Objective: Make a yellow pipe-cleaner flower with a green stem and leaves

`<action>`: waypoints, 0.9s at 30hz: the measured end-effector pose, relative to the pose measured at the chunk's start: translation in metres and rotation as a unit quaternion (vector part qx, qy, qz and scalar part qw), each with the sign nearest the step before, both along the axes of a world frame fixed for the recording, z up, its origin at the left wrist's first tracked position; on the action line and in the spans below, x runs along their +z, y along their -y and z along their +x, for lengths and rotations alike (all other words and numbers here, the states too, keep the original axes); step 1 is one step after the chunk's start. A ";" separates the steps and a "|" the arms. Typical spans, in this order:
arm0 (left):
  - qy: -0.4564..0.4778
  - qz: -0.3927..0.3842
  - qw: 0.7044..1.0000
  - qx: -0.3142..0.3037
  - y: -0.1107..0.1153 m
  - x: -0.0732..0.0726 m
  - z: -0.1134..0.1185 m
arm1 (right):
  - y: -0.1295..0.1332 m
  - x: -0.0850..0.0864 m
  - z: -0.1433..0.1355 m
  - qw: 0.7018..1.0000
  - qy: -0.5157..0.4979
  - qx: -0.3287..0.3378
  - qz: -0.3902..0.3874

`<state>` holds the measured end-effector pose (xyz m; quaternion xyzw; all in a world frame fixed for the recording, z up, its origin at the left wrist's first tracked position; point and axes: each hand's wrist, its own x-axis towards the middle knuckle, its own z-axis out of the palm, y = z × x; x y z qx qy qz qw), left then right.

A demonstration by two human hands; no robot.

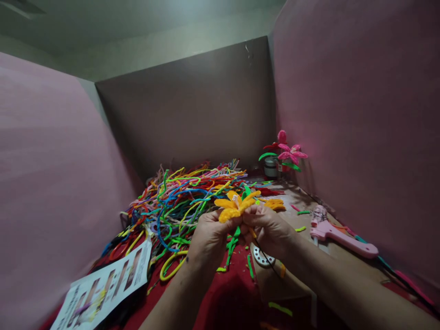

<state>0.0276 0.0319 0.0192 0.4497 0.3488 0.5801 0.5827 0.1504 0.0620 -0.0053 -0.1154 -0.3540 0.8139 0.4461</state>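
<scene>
A yellow-orange pipe-cleaner flower [229, 213] with a pale centre is held up at the middle of the head view. My left hand [213, 230] pinches it from the left, beneath its petals. From the right, my right hand [264, 223] has its fingers closed on the flower's petals and base. A thin dark stem runs down below my right hand. Green leaf pieces [233, 240] show under and between the hands. Behind the flower lies a big tangled heap of coloured pipe cleaners [185, 192].
A pink glue gun [347, 238] lies at right. Behind it, pink flowers [292, 154] stand by a grey container [271, 167]. A printed sheet [110, 284] is at lower left, a round metal piece with holes [263, 257] below my right hand. Pink panels enclose both sides.
</scene>
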 end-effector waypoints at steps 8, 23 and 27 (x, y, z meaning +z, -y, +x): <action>-0.019 -0.020 0.999 -0.044 -0.002 -0.001 0.005 | -0.002 -0.005 0.001 0.999 -0.017 0.030 -0.026; 0.018 0.021 0.999 -0.023 0.005 -0.010 0.010 | 0.003 -0.008 -0.003 0.999 0.013 0.036 0.024; 0.007 0.039 0.999 0.004 0.010 -0.011 0.008 | 0.004 -0.008 -0.008 0.998 0.038 0.012 0.056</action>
